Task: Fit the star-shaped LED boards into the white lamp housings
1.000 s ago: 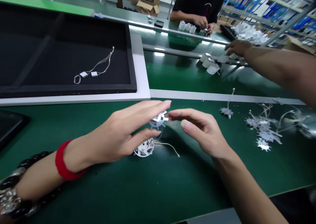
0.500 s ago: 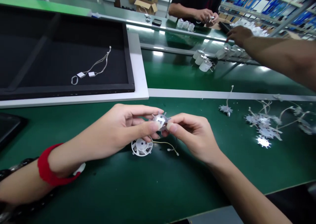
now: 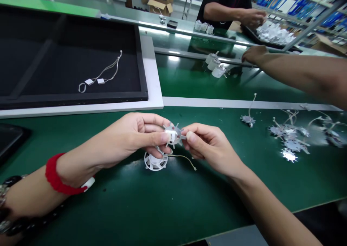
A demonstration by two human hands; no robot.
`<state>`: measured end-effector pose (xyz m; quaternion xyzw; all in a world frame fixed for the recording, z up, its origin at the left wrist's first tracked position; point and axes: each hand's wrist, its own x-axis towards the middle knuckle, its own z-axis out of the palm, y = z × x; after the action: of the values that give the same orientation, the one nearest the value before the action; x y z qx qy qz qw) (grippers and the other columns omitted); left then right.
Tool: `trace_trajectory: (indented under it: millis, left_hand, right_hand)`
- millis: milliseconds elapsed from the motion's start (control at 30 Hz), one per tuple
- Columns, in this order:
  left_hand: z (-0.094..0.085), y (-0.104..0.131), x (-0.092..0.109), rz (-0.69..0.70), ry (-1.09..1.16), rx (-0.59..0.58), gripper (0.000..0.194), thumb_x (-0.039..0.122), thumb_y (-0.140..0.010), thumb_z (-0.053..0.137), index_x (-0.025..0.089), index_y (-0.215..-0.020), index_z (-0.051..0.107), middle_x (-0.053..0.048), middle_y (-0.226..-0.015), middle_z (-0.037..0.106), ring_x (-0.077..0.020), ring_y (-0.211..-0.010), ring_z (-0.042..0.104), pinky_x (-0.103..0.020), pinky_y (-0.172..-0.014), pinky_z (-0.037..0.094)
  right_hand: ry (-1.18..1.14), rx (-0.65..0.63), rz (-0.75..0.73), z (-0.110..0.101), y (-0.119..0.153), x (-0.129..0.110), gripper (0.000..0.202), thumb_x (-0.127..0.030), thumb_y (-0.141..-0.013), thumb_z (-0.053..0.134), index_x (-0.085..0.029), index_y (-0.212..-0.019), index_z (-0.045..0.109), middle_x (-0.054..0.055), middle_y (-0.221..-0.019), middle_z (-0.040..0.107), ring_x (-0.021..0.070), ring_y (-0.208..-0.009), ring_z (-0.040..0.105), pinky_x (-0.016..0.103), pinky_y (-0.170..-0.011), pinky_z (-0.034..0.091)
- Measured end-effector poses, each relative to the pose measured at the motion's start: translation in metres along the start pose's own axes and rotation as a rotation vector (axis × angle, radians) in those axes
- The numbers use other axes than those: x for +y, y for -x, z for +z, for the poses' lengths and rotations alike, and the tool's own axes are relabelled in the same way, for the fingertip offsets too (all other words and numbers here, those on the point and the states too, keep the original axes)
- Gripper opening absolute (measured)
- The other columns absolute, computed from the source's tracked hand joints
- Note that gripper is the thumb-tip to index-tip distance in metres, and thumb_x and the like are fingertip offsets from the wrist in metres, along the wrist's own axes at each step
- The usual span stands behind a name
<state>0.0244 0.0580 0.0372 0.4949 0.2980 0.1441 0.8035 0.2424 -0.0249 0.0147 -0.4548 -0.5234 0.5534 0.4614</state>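
Note:
Between my hands is a spiked metal disc [image 3: 175,136] with a white square on its face. My left hand [image 3: 135,135] pinches its left side between thumb and fingers. My right hand [image 3: 211,144] is closed, thumb and forefinger gripping one of the disc's outer prongs at the right. Just below, on the green table, lies a round white plastic fan-like frame [image 3: 155,162], its upper part hidden by my left fingers. A thin yellowish wire [image 3: 184,157] with a small connector runs to the right from beside it.
Several spiked discs with wires [image 3: 291,137] lie in a pile at right; a single disc [image 3: 248,121] lies nearer. A black-lined panel [image 3: 67,58] at upper left carries two white squares on wires [image 3: 93,81]. White cylinders [image 3: 217,70] stand on the belt. Co-workers' arms [image 3: 292,65] reach in at upper right.
The disc has turned so its face shows more fully, and both hands have shifted slightly left. The white cylinders on the belt moved left. The co-workers' hands have moved.

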Motion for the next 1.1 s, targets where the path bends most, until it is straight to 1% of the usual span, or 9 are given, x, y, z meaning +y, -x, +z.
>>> trace_trajectory:
  millis: [133,433,600,667,767,867,933,1033,1100]
  left_hand:
    - [0.001,0.000,0.001,-0.033,0.026,-0.040,0.020,0.031,-0.085,0.089,0.019,-0.099,0.079,0.000,-0.080,0.082,-0.0109,-0.070,0.076,-0.014,-0.064,0.063]
    - [0.003,0.000,0.004,-0.047,-0.073,0.015,0.018,0.028,-0.077,0.092,0.022,-0.089,0.080,0.003,-0.071,0.080,-0.0094,-0.065,0.074,-0.012,-0.063,0.058]
    - [0.002,0.000,0.007,-0.041,-0.145,0.069,0.015,0.024,-0.078,0.089,0.023,-0.090,0.080,0.004,-0.073,0.081,-0.0103,-0.067,0.075,-0.012,-0.064,0.056]
    - [0.002,0.001,0.009,-0.050,-0.195,0.083,0.016,0.025,-0.077,0.088,0.022,-0.089,0.077,0.004,-0.072,0.080,-0.0114,-0.068,0.075,-0.013,-0.064,0.056]
    - [0.000,0.003,0.012,-0.049,-0.341,0.074,0.023,0.033,-0.078,0.087,0.022,-0.093,0.074,0.004,-0.067,0.076,-0.0127,-0.063,0.071,-0.016,-0.060,0.054]
    - [-0.001,0.009,0.015,-0.047,-0.600,0.058,0.034,0.044,-0.086,0.078,0.026,-0.116,0.073,0.006,-0.065,0.072,-0.0122,-0.056,0.062,-0.018,-0.050,0.046]
    - [-0.001,0.015,0.015,-0.060,-0.751,0.055,0.038,0.050,-0.091,0.072,0.030,-0.123,0.073,0.005,-0.070,0.072,-0.0130,-0.057,0.060,-0.020,-0.046,0.042]
    - [0.001,0.021,0.012,-0.074,-0.945,0.023,0.038,0.057,-0.092,0.070,0.033,-0.121,0.073,0.004,-0.073,0.070,-0.0127,-0.051,0.055,-0.024,-0.042,0.034]
    - [0.003,0.024,0.007,-0.062,-1.076,-0.001,0.032,0.053,-0.093,0.070,0.035,-0.120,0.070,0.005,-0.074,0.069,-0.0136,-0.052,0.055,-0.026,-0.044,0.032]
  right_hand:
    - [0.116,-0.019,-0.052,-0.002,0.001,-0.005,0.021,-0.030,-0.097,0.071,-0.018,-0.079,0.071,-0.002,-0.069,0.060,0.0082,-0.061,0.049,0.021,-0.055,0.041]
    - [0.285,0.015,-0.010,0.003,0.002,-0.006,0.029,-0.035,-0.098,0.062,-0.019,-0.074,0.063,-0.001,-0.065,0.056,0.0104,-0.057,0.045,0.024,-0.052,0.037]
    - [0.218,0.037,0.026,0.004,0.002,-0.007,0.022,-0.039,-0.092,0.072,-0.018,-0.085,0.075,-0.001,-0.064,0.060,0.0103,-0.054,0.045,0.024,-0.048,0.035]
    - [0.211,0.041,0.057,0.005,0.003,-0.006,0.022,-0.039,-0.090,0.075,-0.018,-0.083,0.076,-0.001,-0.064,0.062,0.0101,-0.054,0.046,0.024,-0.049,0.035]
    - [0.236,0.023,0.107,0.006,0.003,-0.006,0.029,-0.041,-0.091,0.075,-0.017,-0.075,0.072,-0.001,-0.062,0.058,0.0092,-0.054,0.042,0.023,-0.048,0.031]
    - [0.260,-0.043,0.155,0.006,0.004,-0.006,0.034,-0.044,-0.094,0.073,-0.016,-0.074,0.070,-0.004,-0.059,0.051,0.0080,-0.053,0.036,0.024,-0.047,0.026]
    - [0.279,-0.093,0.187,0.007,0.005,-0.006,0.035,-0.045,-0.095,0.072,-0.016,-0.074,0.069,-0.005,-0.058,0.047,0.0077,-0.052,0.033,0.024,-0.046,0.024]
    - [0.310,-0.141,0.232,0.007,0.005,-0.005,0.037,-0.046,-0.095,0.072,-0.017,-0.073,0.069,-0.006,-0.059,0.045,0.0082,-0.054,0.033,0.025,-0.048,0.024]
    - [0.322,-0.163,0.264,0.009,0.004,-0.003,0.038,-0.047,-0.096,0.072,-0.017,-0.073,0.068,-0.005,-0.059,0.046,0.0086,-0.055,0.034,0.025,-0.049,0.024]
